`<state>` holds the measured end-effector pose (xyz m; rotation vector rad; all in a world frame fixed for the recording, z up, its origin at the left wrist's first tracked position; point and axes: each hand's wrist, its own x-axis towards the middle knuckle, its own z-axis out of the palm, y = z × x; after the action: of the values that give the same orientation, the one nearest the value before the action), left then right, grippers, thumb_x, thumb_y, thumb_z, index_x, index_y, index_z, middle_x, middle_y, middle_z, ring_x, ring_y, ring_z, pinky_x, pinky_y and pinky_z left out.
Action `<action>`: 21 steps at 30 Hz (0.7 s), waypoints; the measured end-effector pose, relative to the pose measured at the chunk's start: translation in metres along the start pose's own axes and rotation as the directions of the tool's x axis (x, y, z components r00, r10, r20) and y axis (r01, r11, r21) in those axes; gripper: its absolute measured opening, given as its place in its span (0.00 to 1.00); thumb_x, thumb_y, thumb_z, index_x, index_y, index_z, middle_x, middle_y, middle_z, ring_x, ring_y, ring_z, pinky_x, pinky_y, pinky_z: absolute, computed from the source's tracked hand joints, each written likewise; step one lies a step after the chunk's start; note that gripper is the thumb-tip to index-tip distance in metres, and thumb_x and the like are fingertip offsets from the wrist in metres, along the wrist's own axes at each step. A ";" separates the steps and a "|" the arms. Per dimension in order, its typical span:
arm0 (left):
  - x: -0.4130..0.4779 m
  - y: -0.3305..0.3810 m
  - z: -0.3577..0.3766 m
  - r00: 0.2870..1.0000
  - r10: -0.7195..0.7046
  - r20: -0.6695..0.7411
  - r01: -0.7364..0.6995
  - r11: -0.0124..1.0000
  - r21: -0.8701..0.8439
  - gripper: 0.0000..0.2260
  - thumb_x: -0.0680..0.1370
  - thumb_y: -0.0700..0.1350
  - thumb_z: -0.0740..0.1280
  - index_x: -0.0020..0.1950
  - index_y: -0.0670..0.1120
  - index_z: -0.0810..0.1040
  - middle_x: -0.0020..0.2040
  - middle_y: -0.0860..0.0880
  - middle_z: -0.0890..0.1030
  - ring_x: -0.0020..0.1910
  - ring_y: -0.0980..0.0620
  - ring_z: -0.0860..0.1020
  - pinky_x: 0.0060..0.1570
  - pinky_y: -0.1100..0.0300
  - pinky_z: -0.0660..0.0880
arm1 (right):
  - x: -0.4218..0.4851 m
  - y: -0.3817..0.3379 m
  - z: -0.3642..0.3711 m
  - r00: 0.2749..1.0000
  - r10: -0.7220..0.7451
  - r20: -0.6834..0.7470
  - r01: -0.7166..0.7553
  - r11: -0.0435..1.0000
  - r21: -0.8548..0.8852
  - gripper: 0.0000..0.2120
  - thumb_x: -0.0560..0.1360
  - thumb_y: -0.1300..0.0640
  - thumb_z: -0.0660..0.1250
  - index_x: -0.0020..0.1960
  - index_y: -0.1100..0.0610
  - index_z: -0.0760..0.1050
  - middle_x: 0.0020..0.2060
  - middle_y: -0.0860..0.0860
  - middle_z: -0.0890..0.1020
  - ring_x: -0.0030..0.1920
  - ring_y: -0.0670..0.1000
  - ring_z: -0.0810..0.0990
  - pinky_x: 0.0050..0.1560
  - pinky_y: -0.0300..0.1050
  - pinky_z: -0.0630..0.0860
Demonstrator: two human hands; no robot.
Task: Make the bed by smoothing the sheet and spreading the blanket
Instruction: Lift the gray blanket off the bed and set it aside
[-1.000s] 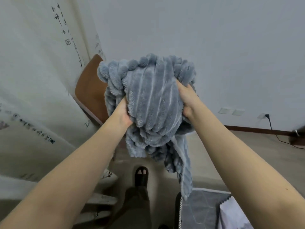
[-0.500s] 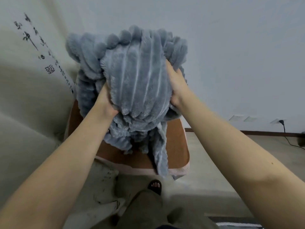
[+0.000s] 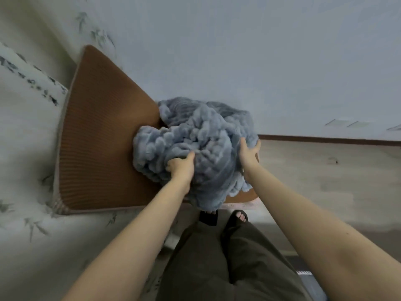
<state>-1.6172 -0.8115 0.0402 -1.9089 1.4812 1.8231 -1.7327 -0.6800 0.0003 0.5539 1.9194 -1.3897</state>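
Grey-blue plush with thick ribbed pile, the blanket sits as a bunched, lumpy heap, with its folds rolled over one another so that no flat face shows. It rests on the right-hand end of a brown ribbed mat that covers the bed, close to the wall. The heap has no clear long axis. It runs a little longer from the wall toward the person, and one fold hangs down over the mat's near edge.

The left hand grips the near side of the heap, its fingers clamped into the pile. The right hand holds the right flank, fingers curled round a fold.

Left of the heap the mat lies bare up to a white cover with a bamboo print. To the right the bed ends and open floor runs to a dark skirting board. The person's dark trousers and a sandal stand just beside the near edge.
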 end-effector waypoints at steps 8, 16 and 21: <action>0.045 -0.055 0.036 0.862 0.307 0.404 -0.487 0.275 0.829 0.24 0.84 0.54 0.48 0.79 0.58 0.45 0.79 0.53 0.37 0.77 0.38 0.42 0.70 0.30 0.52 | 0.047 0.070 0.000 0.972 0.002 0.237 0.156 0.746 -0.647 0.28 0.80 0.42 0.56 0.77 0.44 0.53 0.74 0.64 0.56 0.73 0.65 0.59 0.72 0.59 0.61; 0.063 -0.064 0.016 0.824 0.272 0.498 -0.550 0.171 0.817 0.23 0.83 0.52 0.52 0.78 0.57 0.53 0.79 0.52 0.47 0.74 0.38 0.55 0.72 0.44 0.57 | 0.037 0.073 -0.025 0.928 -0.034 0.370 0.305 0.640 -0.705 0.31 0.80 0.44 0.59 0.78 0.41 0.48 0.69 0.56 0.71 0.64 0.59 0.74 0.57 0.47 0.72; 0.032 -0.055 0.024 0.723 0.457 0.518 -0.607 0.062 0.792 0.24 0.81 0.58 0.54 0.77 0.61 0.56 0.80 0.54 0.44 0.75 0.36 0.48 0.75 0.41 0.49 | 0.020 0.074 -0.060 0.940 -0.139 0.310 0.320 0.666 -0.674 0.27 0.79 0.48 0.61 0.76 0.40 0.56 0.66 0.56 0.71 0.61 0.56 0.74 0.56 0.43 0.69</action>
<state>-1.6030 -0.7847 -0.0210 -0.5695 2.5746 0.5974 -1.7117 -0.5997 -0.0512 -0.2458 2.1708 -0.6693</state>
